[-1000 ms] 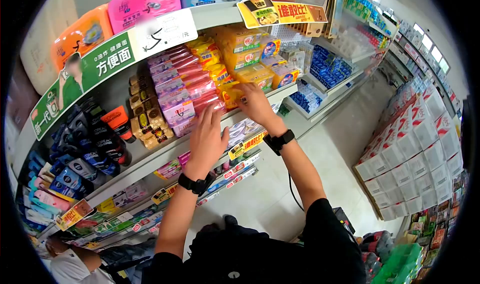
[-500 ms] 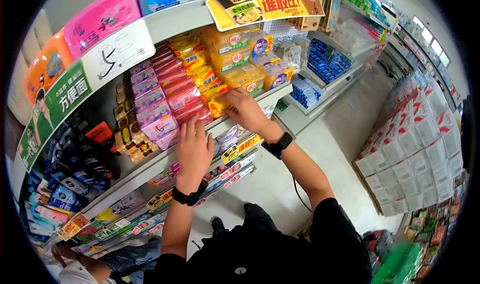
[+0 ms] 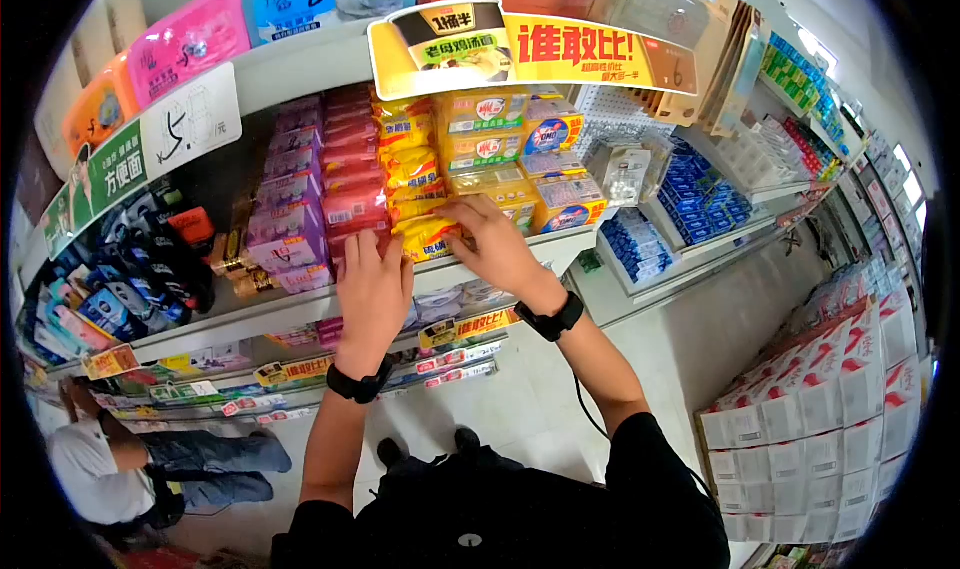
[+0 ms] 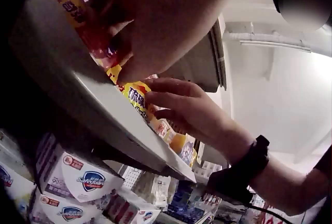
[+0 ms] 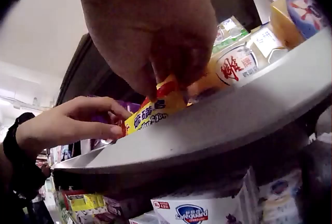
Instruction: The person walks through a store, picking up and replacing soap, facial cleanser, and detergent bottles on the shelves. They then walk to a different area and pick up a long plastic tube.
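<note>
Partly, the right hand [image 3: 496, 244] covers the yellow packet [image 3: 423, 240] it pinches — whether the left hand [image 3: 372, 294] grips, unclear.

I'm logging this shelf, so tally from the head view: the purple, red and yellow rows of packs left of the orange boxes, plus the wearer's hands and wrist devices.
Purple row: 1
Red row: 1
Yellow row: 1
Left hand and right hand: 2
Black wrist devices: 2
Total: 7
</note>
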A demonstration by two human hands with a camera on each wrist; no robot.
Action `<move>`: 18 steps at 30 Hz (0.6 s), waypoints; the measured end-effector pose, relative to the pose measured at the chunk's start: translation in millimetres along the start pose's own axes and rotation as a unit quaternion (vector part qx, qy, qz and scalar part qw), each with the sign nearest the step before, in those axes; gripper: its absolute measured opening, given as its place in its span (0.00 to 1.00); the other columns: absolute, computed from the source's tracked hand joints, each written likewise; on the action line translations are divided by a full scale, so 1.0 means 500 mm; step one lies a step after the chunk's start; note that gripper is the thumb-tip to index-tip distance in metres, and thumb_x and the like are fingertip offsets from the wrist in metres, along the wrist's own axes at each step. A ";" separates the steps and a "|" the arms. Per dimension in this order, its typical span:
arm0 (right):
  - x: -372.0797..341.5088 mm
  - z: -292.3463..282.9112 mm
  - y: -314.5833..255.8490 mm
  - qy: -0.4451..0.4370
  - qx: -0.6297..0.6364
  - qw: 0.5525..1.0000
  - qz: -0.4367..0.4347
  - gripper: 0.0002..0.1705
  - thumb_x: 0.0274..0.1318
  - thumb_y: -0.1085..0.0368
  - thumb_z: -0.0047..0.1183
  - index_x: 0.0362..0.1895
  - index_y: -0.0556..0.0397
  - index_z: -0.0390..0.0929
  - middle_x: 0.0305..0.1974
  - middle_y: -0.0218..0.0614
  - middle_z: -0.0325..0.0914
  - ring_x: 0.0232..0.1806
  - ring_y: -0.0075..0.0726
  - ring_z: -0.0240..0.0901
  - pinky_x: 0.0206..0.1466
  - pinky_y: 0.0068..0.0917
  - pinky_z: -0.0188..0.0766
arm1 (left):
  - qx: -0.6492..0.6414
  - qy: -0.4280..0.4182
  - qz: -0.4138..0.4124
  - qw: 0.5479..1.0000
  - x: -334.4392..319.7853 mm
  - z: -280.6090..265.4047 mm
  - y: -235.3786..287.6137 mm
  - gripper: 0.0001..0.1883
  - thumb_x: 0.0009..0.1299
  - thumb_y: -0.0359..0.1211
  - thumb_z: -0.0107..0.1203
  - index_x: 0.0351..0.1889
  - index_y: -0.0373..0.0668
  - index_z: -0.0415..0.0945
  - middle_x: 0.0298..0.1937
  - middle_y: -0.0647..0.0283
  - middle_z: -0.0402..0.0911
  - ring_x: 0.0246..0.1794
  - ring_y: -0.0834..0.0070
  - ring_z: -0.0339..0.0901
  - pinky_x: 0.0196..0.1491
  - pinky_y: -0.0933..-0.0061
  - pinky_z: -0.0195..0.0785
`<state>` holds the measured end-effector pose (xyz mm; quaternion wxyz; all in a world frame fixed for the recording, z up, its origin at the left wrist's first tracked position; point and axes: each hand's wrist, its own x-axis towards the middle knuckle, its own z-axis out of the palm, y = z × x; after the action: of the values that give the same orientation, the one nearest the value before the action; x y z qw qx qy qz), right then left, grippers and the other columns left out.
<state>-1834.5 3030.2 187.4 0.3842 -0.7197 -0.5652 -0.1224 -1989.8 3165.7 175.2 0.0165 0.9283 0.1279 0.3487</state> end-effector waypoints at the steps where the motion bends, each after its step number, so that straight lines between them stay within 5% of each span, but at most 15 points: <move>1: -0.005 0.002 0.002 0.006 -0.004 1.000 -0.013 0.20 0.52 0.72 0.59 0.52 0.54 0.78 0.49 0.44 0.77 0.53 0.54 0.72 0.57 0.42 0.72 | -0.009 0.000 -0.005 1.000 -0.003 0.002 0.001 0.18 0.62 0.33 0.63 0.51 0.40 0.78 0.47 0.55 0.68 0.50 0.55 0.69 0.45 0.56 0.69; 6: -0.011 0.011 0.010 0.028 -0.055 0.996 -0.065 0.16 0.50 0.74 0.60 0.46 0.57 0.79 0.45 0.42 0.79 0.50 0.51 0.75 0.55 0.41 0.73 | -0.023 0.006 0.002 1.000 0.006 0.004 -0.001 0.16 0.63 0.32 0.62 0.48 0.37 0.78 0.54 0.56 0.73 0.55 0.57 0.70 0.49 0.56 0.68; 13: -0.014 0.020 -0.002 0.045 -0.144 0.985 -0.089 0.12 0.47 0.72 0.59 0.39 0.59 0.80 0.40 0.41 0.79 0.50 0.47 0.74 0.54 0.39 0.73 | -0.046 -0.009 0.055 0.997 0.015 0.016 -0.018 0.11 0.64 0.30 0.60 0.41 0.36 0.78 0.47 0.58 0.77 0.53 0.59 0.73 0.52 0.58 0.67; 18: -0.032 0.017 -0.028 0.044 -0.122 0.991 -0.035 0.19 0.48 0.73 0.60 0.49 0.57 0.79 0.54 0.43 0.77 0.63 0.52 0.68 0.64 0.45 0.67 | -0.077 -0.037 0.087 0.993 0.018 0.009 -0.036 0.16 0.63 0.33 0.60 0.47 0.37 0.76 0.51 0.56 0.75 0.56 0.58 0.71 0.55 0.58 0.65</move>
<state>-1854.6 3025.3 177.3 0.3138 -0.7350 -0.5532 -0.2352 -1984.2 3185.9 175.5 0.0623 0.9442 0.0185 0.3229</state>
